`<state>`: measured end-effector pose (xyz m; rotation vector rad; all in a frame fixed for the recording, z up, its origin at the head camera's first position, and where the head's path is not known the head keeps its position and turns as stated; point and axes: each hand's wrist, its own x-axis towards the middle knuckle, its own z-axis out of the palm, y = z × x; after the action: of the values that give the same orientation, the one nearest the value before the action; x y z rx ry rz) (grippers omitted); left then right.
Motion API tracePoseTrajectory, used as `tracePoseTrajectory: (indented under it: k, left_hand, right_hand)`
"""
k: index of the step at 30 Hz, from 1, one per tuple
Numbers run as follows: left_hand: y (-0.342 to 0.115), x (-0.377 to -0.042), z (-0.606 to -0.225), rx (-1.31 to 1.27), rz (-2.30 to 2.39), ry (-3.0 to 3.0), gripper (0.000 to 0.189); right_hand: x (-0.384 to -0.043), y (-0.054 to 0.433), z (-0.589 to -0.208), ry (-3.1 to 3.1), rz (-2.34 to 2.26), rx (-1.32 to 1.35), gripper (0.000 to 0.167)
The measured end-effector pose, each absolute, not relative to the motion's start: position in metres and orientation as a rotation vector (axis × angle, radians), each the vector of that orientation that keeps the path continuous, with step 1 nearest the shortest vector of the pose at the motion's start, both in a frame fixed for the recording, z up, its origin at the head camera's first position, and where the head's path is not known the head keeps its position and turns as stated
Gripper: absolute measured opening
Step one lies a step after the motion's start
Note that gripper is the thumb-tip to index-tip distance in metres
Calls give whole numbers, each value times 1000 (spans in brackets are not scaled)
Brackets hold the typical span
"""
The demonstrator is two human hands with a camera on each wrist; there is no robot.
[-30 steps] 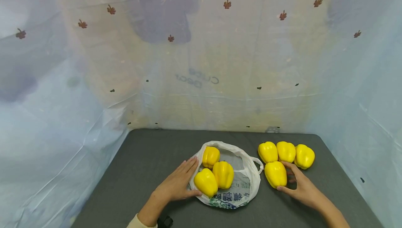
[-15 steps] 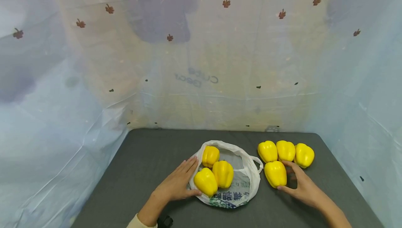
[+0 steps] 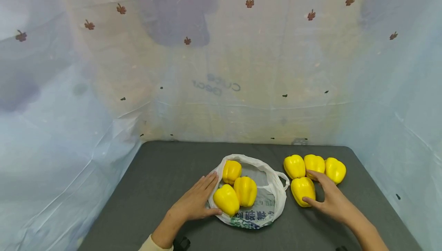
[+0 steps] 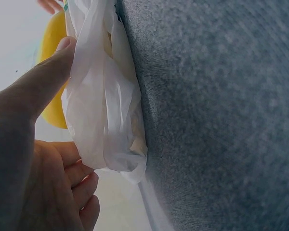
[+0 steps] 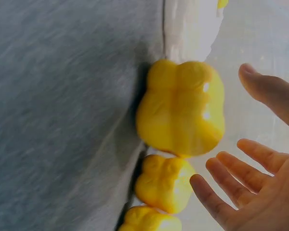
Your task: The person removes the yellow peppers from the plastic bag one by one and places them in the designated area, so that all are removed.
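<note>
A white plastic bag (image 3: 277, 201) with printed lettering lies with its mouth spread, and 3 yellow bell peppers (image 3: 245, 192) sit in it. My left hand (image 3: 195, 200) rests against the bag's left rim. In the left wrist view, its thumb (image 4: 62, 54) and fingertips touch the white plastic. To the right of the bag is a single bell pepper (image 3: 302, 192) on the table. My right hand (image 3: 331, 200) is beside that pepper with fingers spread. The right wrist view shows a gap between the right hand (image 5: 260, 163) and the nearest pepper (image 5: 180, 108), with nothing in its grasp.
A row of 3 more bell peppers (image 3: 314, 165) stands behind the single one on the dark grey table (image 3: 172, 166). The bag's handle loop (image 3: 284, 180) reaches toward them. A printed curtain (image 3: 221, 70) hangs behind the table and at both sides.
My right hand has let go of the front bell pepper and lifted slightly off it, its thumb and fingers wider apart. The left hand and the bag have stayed in place.
</note>
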<state>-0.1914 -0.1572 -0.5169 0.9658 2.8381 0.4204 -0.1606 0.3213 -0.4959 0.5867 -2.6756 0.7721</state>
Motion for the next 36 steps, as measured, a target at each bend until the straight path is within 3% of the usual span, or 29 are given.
tracePoseTrajectory:
  k: [36]
  left_hand:
    - [-156,-191,-516,960,395,2843,113]
  right_hand:
    - [-174,228,-501,-2648,981,852,84]
